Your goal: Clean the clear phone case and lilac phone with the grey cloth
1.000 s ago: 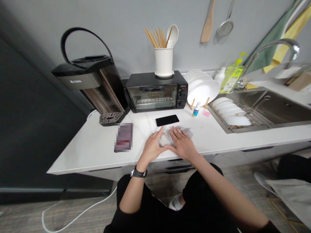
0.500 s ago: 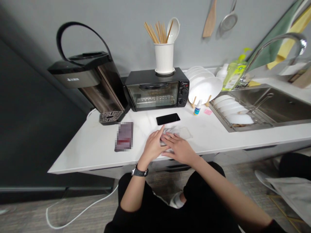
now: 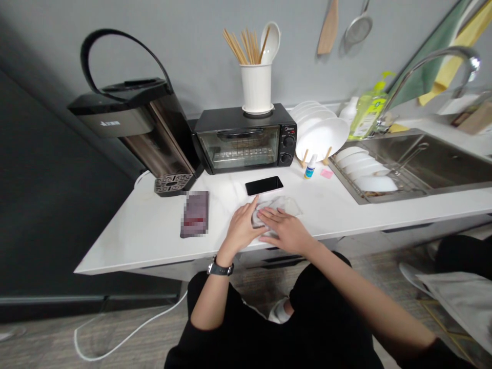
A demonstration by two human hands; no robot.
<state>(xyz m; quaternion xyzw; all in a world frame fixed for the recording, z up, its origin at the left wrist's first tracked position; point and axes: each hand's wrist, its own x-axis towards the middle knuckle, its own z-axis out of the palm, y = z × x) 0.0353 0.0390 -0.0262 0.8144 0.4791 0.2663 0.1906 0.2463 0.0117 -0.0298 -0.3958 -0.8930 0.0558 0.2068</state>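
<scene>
A crumpled clear plastic bag (image 3: 283, 205) lies on the white countertop (image 3: 146, 230) near its front edge. My left hand (image 3: 242, 228) rests on the bag's left end, fingers stretched out, index finger pointing toward the black phone (image 3: 264, 185) just behind. My right hand (image 3: 286, 230) lies flat across the bag's near side, fingers spread and pointing left, touching the left hand's fingers. A watch is on my left wrist.
A dark purple packet (image 3: 195, 213) lies left of my hands. Behind stand a water boiler (image 3: 134, 123), a black toaster oven (image 3: 244, 138) with a utensil holder (image 3: 255, 87), white plates (image 3: 321, 136), a small bottle (image 3: 309, 166) and a sink (image 3: 423, 166) with a dish rack.
My right hand has slid left across the bag, from its far right part to its near left side. The bag looks flatter. The left hand has hardly moved.
</scene>
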